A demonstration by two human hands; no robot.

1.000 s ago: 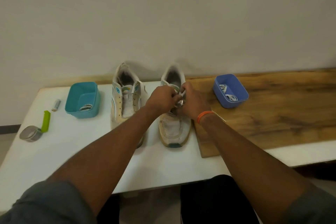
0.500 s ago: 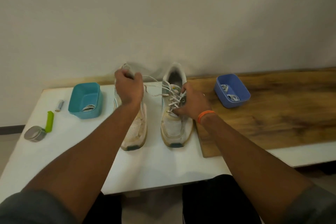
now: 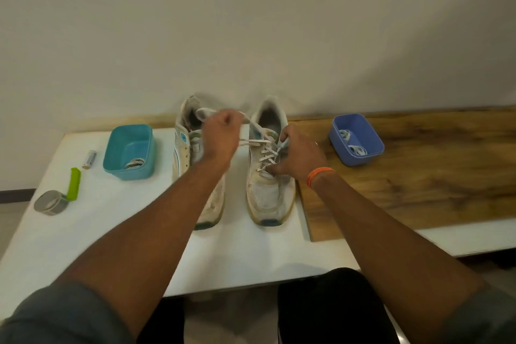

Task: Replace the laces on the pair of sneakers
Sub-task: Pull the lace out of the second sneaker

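Two worn white sneakers stand side by side on the white table, toes toward me. The left sneaker [image 3: 184, 153] is partly hidden behind my left arm. The right sneaker [image 3: 266, 193] carries a white lace [image 3: 265, 155] crossed through its eyelets. My left hand [image 3: 220, 135] grips the loose ends of that lace, raised above the gap between the shoes, with the lace running taut to the eyelets. My right hand [image 3: 300, 155] holds the right sneaker by its right side, thumb near the lower eyelets and fingers up at the collar.
A teal tub [image 3: 129, 152] holding a coiled lace sits left of the shoes. A blue tub [image 3: 356, 139] with white laces rests on a wooden board [image 3: 418, 181] at right. A battery [image 3: 89, 159], a green-handled tool [image 3: 74, 184] and a grey roll [image 3: 50, 202] lie at the far left.
My left hand left the right sneaker's tongue, pulled the lace out toward the left shoe, then came back rightward with it. My right hand stayed on the right sneaker.
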